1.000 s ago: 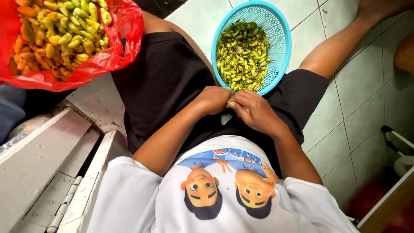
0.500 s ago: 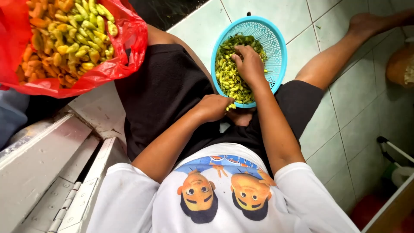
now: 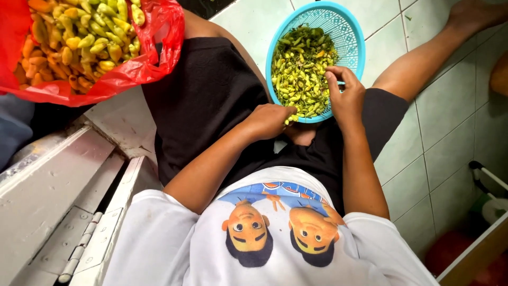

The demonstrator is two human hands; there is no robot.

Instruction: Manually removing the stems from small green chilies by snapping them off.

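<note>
A red plastic bag (image 3: 132,69) holds yellow and orange chillies (image 3: 79,37). The blue basket (image 3: 349,32) holds green chillies (image 3: 299,69). The right hand (image 3: 346,98) rests curled inside; the left hand (image 3: 272,119) pinches one chilli (image 3: 290,119) at the rim.

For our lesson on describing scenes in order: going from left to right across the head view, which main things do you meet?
Red plastic bag of chillies → left hand → blue basket → right hand → bare foot.
</note>
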